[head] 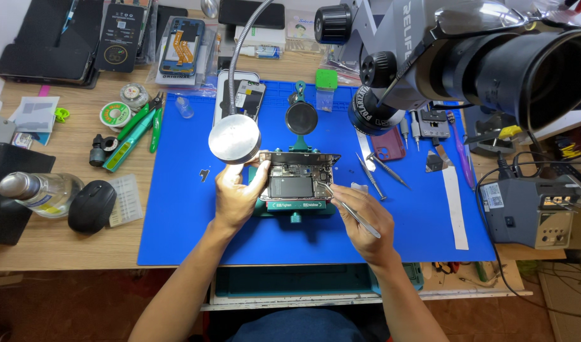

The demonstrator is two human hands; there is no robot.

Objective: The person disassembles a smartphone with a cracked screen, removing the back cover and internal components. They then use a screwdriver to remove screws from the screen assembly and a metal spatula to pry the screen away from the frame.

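Repair mid-step: left hand (235, 197) closed, steadying opened phone with exposed black battery (297, 176) on green clamp holder (295, 206); right hand (366, 223) pinching thin metal tweezers (344, 206), tips inside phone. Next likely needs fine, steady tip placement.

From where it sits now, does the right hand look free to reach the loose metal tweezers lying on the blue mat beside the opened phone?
Probably yes. The loose metal tweezers lie on bare blue mat just beyond the right hand, nothing between. That hand already grips a thin metal tool, though.
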